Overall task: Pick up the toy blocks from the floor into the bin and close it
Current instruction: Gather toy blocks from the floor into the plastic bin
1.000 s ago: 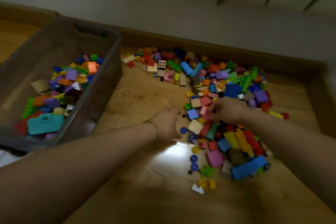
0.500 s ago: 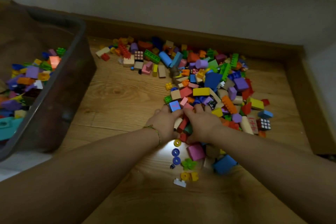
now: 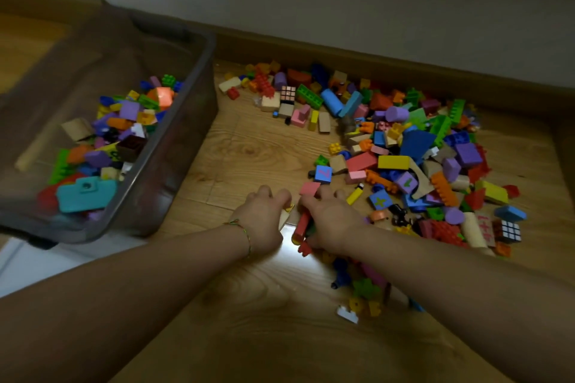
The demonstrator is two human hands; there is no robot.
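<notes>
A heap of colourful toy blocks (image 3: 404,149) lies on the wooden floor along the wall. A translucent grey bin (image 3: 203,78) stands at the left, open and partly filled with blocks (image 3: 109,140). My left hand (image 3: 264,218) and my right hand (image 3: 333,224) are pressed together at the near left edge of the heap, fingers curled round a small handful. Between them show a red cylinder (image 3: 301,225), a wooden block (image 3: 284,217) and a pink block (image 3: 309,188). What lies under the palms is hidden. No lid is in view.
A wooden skirting board (image 3: 373,68) and a white wall bound the far side. Bare floor (image 3: 242,149) lies between the bin and the heap. Several small pieces (image 3: 361,295) lie under my right forearm. A small puzzle cube (image 3: 507,231) sits at the right.
My hands closed in from apart and now cup a handful of blocks together. They have edged slightly left, and the view has swung so more of the bin shows.
</notes>
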